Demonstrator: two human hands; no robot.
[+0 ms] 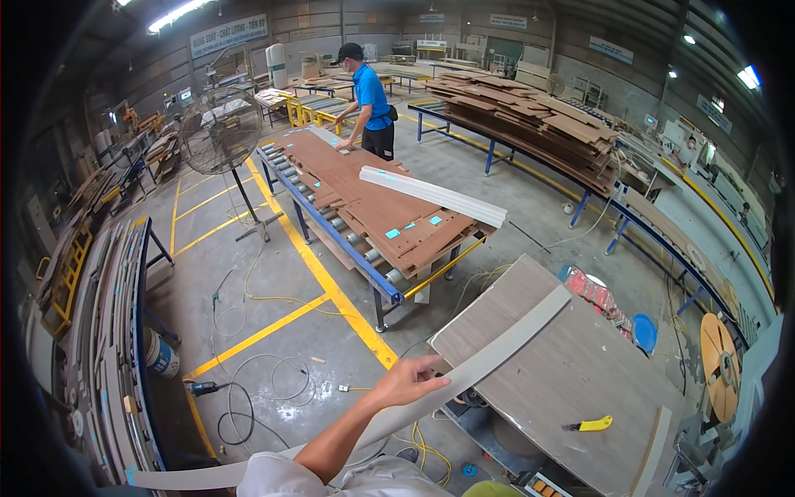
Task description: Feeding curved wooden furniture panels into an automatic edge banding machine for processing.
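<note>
A long, thin grey strip (517, 338) runs from the lower left, behind my left sleeve, up onto a grey wood-grain board (580, 381). My left hand (407, 383) reaches across from the bottom and grips the strip's far edge near its middle. The thumb lies on the face, and some fingers are hidden. Toward the board's near right part lies a yellow utility knife (595, 424). A narrow pale strip (654, 451) rests along its right edge. My right hand does not show.
Beyond, a person in a blue shirt (370, 95) leans over brown panels (356, 182) on a roller conveyor (310, 217). Stacked boards (522, 116) stand at back right. A strip rack (108, 348) is on the left. Cables (240, 406) trail over the floor. An orange reel (719, 367) stands right.
</note>
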